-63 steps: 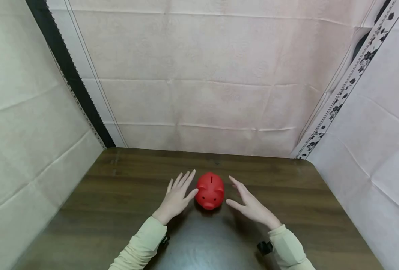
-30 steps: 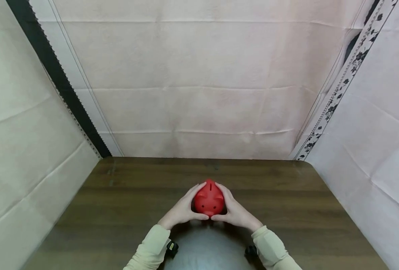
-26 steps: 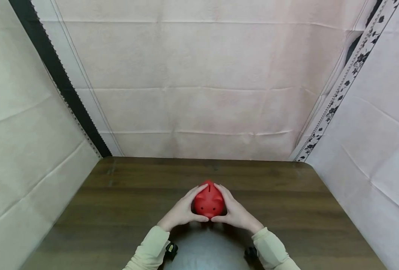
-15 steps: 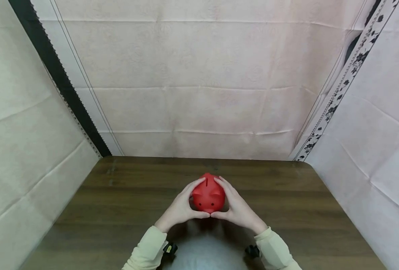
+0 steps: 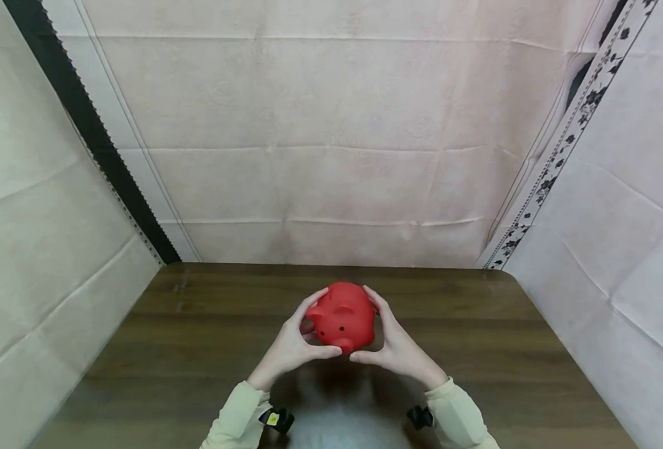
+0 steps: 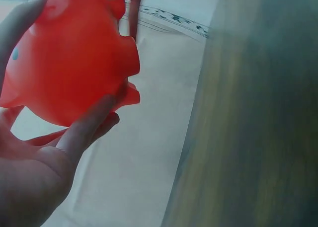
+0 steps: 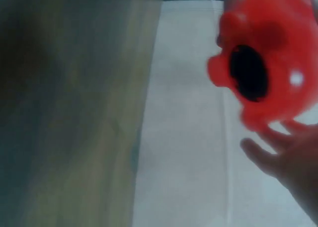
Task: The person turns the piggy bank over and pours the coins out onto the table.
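Observation:
A red piggy bank (image 5: 345, 317) is held up above the table between both hands, rolled so that its snout (image 5: 345, 344) points toward the person. My left hand (image 5: 289, 352) holds it from the left, fingers along the side and thumb below the snout. On the opposite side, my right hand (image 5: 403, 352) holds it with curved fingers and a thumb near the snout. In the left wrist view the pig's feet (image 6: 130, 58) stick out sideways. A round black plug (image 7: 248, 73) shows on its underside in the right wrist view.
A brown wood-grain table (image 5: 208, 324) lies beneath the hands. Pale cloth walls (image 5: 331, 149) stand behind it and on both sides, with a black band (image 5: 95, 131) at the left and a floral strip (image 5: 556, 162) at the right.
From apart at either side, the hands have closed around the piggy bank. It has risen from the table and turned so its coin slot no longer shows in the head view.

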The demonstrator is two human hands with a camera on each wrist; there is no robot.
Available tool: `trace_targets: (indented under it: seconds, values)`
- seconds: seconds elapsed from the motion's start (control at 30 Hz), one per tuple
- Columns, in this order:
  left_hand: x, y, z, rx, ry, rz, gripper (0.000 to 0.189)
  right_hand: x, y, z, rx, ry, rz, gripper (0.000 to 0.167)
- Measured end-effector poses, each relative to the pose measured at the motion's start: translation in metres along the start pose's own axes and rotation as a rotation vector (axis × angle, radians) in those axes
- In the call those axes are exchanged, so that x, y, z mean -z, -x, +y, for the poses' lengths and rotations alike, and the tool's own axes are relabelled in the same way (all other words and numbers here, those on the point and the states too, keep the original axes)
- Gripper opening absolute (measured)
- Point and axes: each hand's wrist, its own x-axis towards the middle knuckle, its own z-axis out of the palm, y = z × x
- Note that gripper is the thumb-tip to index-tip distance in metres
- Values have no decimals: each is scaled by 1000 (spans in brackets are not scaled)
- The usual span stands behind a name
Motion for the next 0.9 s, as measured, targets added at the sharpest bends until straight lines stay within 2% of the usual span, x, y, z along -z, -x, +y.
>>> trace_targets:
  seconds: [0.2, 0.4, 0.53, 0.67, 0.8, 0.9]
  values:
    - [-4, -1, -1, 0, 59, -2, 92, -7, -2, 5, 10, -38, 39, 108]
    - [-9, -3, -6, 34, 133, -42, 92, -9, -4, 5, 46, 3, 115, 105]
    - [-11, -3, -10, 68, 143, -71, 93, -6, -2, 3, 57, 102, 127, 103]
    - [-11, -5, -10, 100, 139, -80, 86, -2, -1, 3, 108, 278, 127, 103]
    - [-14, -6, -9, 146, 149, -40, 76, -2, -1, 1, 166, 429, 92, 104]
    - [-19, -7, -11, 184, 144, 10, 72, -4, 0, -1, 175, 488, 62, 103]
